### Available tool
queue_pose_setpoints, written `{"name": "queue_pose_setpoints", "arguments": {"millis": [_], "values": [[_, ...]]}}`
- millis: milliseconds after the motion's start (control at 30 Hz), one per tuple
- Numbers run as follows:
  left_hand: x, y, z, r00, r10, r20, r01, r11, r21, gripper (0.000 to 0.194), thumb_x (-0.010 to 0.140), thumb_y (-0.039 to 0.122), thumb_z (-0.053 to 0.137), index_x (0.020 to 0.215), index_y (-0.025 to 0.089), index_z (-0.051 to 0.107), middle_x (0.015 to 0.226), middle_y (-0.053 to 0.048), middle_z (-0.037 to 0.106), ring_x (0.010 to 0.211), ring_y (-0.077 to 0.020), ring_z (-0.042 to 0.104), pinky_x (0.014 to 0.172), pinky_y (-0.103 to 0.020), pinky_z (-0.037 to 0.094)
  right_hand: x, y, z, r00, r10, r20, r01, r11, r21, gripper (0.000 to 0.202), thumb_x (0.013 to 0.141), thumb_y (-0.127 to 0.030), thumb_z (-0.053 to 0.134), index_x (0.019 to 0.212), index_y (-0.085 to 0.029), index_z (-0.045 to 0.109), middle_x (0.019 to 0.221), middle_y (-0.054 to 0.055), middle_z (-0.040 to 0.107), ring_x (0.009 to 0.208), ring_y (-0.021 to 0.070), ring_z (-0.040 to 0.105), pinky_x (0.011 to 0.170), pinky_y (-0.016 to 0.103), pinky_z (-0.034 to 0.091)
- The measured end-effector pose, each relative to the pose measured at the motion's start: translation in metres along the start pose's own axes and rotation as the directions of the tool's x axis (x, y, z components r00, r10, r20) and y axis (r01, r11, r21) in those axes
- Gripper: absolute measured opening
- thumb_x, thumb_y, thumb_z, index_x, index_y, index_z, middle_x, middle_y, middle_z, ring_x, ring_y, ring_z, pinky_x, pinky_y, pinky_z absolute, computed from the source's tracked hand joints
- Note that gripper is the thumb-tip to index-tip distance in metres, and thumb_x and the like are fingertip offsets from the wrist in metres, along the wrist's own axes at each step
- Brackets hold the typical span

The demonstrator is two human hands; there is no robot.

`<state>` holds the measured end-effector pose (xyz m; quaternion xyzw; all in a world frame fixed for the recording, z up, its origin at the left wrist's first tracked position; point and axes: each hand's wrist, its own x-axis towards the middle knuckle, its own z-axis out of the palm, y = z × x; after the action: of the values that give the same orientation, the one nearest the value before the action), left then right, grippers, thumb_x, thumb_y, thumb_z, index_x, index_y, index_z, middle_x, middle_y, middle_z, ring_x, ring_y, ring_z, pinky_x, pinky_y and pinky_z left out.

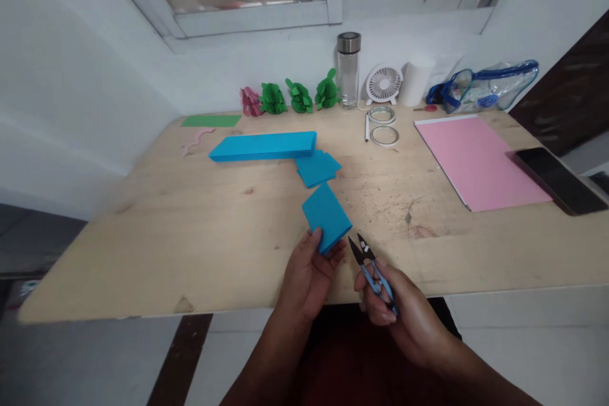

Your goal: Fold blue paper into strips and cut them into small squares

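My left hand (311,273) is closed on a folded piece of blue paper (327,214), thumb on top and fingers beneath. In my right hand (397,304) is a pair of thread snips (375,278) with light blue handles and dark blades. The blades stand apart, their tips close to the right corner of the folded paper but not visibly touching it. Just beyond the held paper lies a small pile of blue paper pieces (318,169). Behind that pile, a long folded blue paper strip (264,146) rests on the table, partly over the pieces.
Along the wall stand green paper shapes (299,96), a pink one (250,101), a glass bottle (349,73) and a small fan (384,84). Tape rolls (384,135) lie before the fan. At right are pink paper (480,162), a phone (561,181) and a clear pouch (504,85).
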<state>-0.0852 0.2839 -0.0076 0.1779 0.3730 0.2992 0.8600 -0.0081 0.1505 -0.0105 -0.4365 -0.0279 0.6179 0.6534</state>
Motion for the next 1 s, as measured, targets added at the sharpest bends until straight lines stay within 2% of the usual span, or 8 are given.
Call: {"name": "queue_pose_setpoints", "arguments": {"millis": [700, 1000], "values": [[-0.0011, -0.0023, -0.0012, 0.998, 0.012, 0.054, -0.014, 0.999, 0.034, 0.026, 0.071, 0.026, 0.079, 0.087, 0.015, 0.062, 0.080, -0.003, 0.070, 0.064, -0.0136, 0.067, 0.061, -0.022, 0.055, 0.0020, -0.0033, 0.0025, 1.000, -0.007, -0.017, 0.006, 0.999, -0.036, 0.045, 0.088, -0.056, 0.052, 0.080, -0.013, 0.064, 0.049, -0.007, 0.034, 0.045, 0.0050, 0.021, 0.046, 0.025, 0.015], [-0.0017, -0.0025, -0.0012, 0.994, 0.077, 0.071, -0.083, 0.993, 0.079, 0.032, 0.068, 0.026, 0.082, 0.091, 0.015, 0.062, 0.082, -0.002, 0.070, 0.065, -0.0119, 0.065, 0.064, -0.022, 0.055, 0.0022, -0.0062, 0.0031, 0.999, -0.001, -0.037, -0.001, 0.999, -0.034, 0.044, 0.089, -0.053, 0.052, 0.079, -0.012, 0.065, 0.049, -0.006, 0.035, 0.044, 0.0044, 0.020, 0.045, 0.024, 0.014]]}}
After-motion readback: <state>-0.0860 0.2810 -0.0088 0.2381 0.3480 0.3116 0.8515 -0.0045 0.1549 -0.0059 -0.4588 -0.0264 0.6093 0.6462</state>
